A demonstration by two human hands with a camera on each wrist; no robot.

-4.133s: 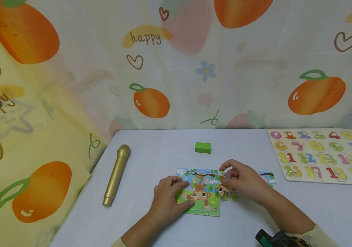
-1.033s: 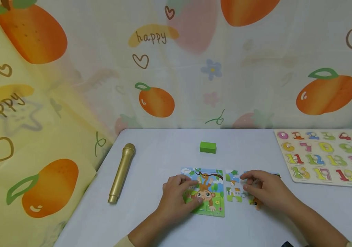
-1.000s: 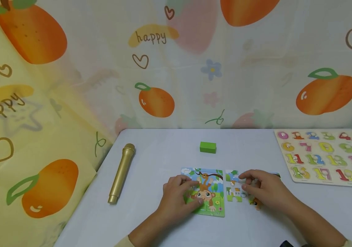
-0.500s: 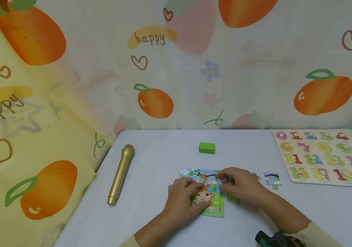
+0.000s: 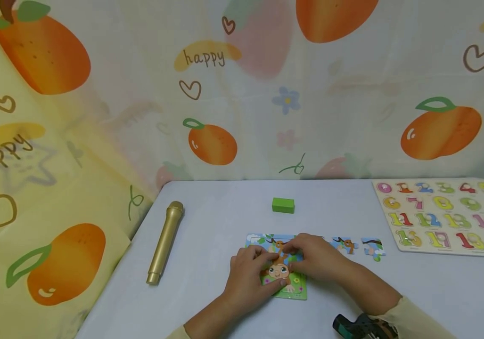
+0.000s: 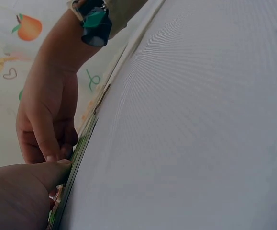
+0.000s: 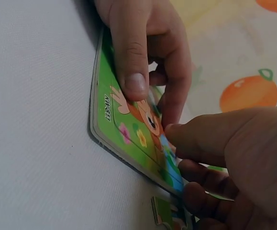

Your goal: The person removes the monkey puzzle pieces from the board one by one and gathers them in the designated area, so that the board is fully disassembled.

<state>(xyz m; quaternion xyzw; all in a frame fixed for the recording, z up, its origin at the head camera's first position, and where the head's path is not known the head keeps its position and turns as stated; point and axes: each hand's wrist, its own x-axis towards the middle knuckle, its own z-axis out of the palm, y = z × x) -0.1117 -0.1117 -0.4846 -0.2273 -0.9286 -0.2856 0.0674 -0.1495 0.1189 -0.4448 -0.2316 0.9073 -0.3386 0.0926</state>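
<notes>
A monkey jigsaw puzzle (image 5: 298, 288) lies flat on the table, seen edge-on in the left wrist view. My left hand (image 5: 250, 273) rests across its left side, thumb and fingertips touching the surface. From the right, my right hand (image 5: 324, 256) reaches over the puzzle. Its thumb and index fingertips touch the picture near the monkey's head, slightly apart, with the other fingers bent under. No piece shows between them. In the right wrist view, a loose puzzle piece (image 7: 162, 211) lies beside the board, partly behind the right fingers. Two more loose pieces (image 5: 345, 245) lie beyond the right hand.
A green block (image 5: 283, 205) stands behind the puzzle. At the left lies a gold microphone (image 5: 165, 242). A wooden number board (image 5: 437, 250) lies at the right rear. A patterned curtain (image 5: 242, 103) hangs behind the table, and a dark camera (image 5: 362, 327) sits on my right wrist.
My right hand has moved left from the loose pieces onto the puzzle, uncovering two pieces at the right. The left hand stays on the puzzle's left side.
</notes>
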